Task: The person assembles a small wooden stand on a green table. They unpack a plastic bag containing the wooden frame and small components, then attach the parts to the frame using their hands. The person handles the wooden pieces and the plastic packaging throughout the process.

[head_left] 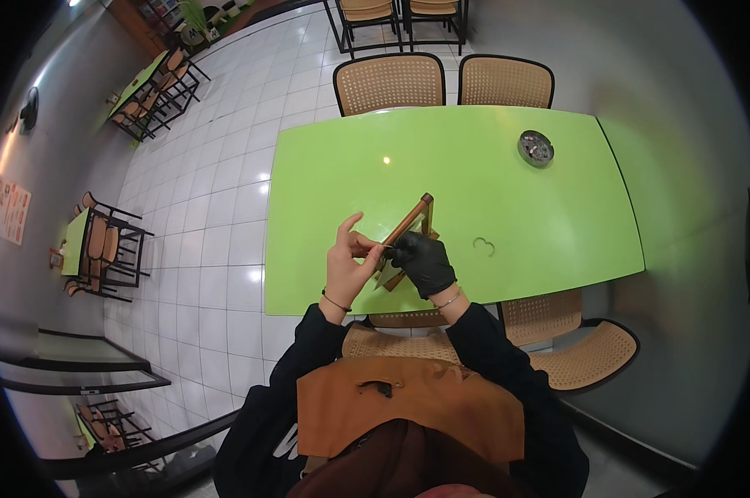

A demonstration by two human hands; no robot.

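A brown wooden frame (pixel 408 218) with slanting bars is tilted over the near part of the green table (pixel 333 178). My right hand (pixel 425 262), in a black glove, is closed at the frame's right side. My bare left hand (pixel 349 262) is at its left edge, with thumb and index finger pinched together and another finger raised. Whatever lies in that pinch is too small to make out. The frame's lower part is partly hidden behind my hands. To the right of the gloved hand, a thin, curved, wire-like piece (pixel 484 246) rests on the table.
A dark round ashtray (pixel 536 148) stands at the table's far right. Two woven-back chairs (pixel 389 83) line the far side, and more chairs (pixel 543 319) stand close by me at the near edge. A grey wall (pixel 690 207) rises along the right.
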